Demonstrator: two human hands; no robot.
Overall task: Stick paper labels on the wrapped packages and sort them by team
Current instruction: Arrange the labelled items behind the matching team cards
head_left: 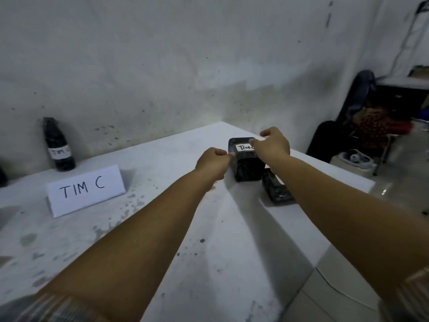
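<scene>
- A stained white table stood against a scuffed grey wall.
- Both hands — left hand, right hand — pinched the black-wrapped package.

Both hands at labelled black package (white table); "TIM C" sign left

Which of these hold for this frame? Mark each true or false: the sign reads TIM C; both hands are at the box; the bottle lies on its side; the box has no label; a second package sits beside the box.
1. The sign reads TIM C. True.
2. The left hand and right hand are at the box. True.
3. The bottle lies on its side. False: it stands upright by the wall.
4. The box has no label. False: a white label is on top.
5. A second package sits beside the box. True.
</scene>
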